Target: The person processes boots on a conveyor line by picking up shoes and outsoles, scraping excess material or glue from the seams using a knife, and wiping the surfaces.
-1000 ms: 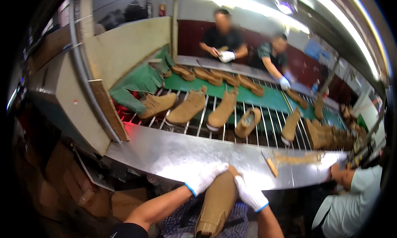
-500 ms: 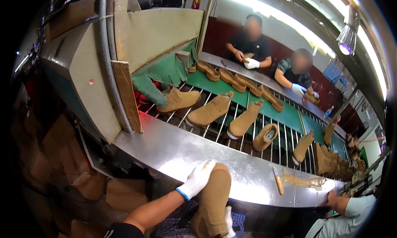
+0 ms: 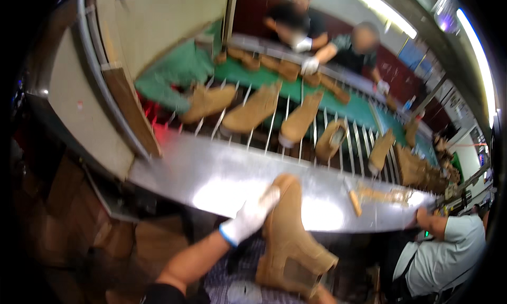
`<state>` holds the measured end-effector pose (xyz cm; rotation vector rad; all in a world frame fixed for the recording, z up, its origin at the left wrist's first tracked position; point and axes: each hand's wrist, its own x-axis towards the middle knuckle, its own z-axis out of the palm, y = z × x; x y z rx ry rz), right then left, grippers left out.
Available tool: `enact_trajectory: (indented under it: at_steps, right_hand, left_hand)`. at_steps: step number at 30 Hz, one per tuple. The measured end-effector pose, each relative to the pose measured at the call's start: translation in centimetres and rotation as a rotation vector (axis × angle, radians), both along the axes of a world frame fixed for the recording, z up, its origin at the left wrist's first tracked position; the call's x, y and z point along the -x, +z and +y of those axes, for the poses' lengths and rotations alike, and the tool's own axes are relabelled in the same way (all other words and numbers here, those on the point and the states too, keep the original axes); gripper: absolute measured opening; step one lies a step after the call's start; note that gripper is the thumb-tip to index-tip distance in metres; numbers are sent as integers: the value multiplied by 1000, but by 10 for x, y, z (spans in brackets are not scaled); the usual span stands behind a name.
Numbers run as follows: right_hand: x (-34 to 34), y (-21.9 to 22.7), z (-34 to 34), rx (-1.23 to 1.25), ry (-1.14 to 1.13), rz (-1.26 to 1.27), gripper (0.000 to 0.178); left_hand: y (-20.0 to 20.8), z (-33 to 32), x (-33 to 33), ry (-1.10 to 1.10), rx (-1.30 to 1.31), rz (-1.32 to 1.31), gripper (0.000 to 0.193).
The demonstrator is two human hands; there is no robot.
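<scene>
A tan Chelsea boot (image 3: 288, 225) is held over my lap, tilted, with its toe pointing up and away. Its shaft opening faces lower right and its sole edge faces left. My left hand (image 3: 254, 211), in a white glove with a blue cuff, is closed on the toe end along the sole side. Of my right hand (image 3: 322, 295), only bare skin near the wrist shows at the lower edge, by the boot's shaft; its fingers are hidden. The boot's toe overlaps the near metal ledge (image 3: 174, 166) in view.
Beyond the ledge, several tan boots (image 3: 252, 114) lie on a rack of metal bars. Behind them, soles (image 3: 288, 70) rest on a green belt (image 3: 253, 81). A wooden-handled tool (image 3: 354, 201) lies on the ledge, right. Two co-workers stand opposite; another person (image 3: 443, 251) is at right.
The boot has turned, its shaft swinging to the right and its sole edge now showing at left. My right glove has left sight. The view has shifted; a co-worker's hand reaches over the soles.
</scene>
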<state>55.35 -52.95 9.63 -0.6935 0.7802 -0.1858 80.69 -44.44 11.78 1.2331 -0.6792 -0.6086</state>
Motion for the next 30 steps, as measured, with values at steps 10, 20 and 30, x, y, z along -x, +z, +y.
enact_trajectory:
  at_steps: [10, 20, 30]
  right_hand:
    - [21, 3, 3, -388, -20, -120, 57]
    - [23, -61, -1, -407, 121, -379, 74]
    - [-29, -28, -32, -474, 3, -34, 62]
  left_hand:
    - [-11, -24, -7, -342, 322, 842, 64]
    - [9, -21, -20, -628, 410, 719, 69]
    - [27, -54, -23, -425, 84, 447, 85]
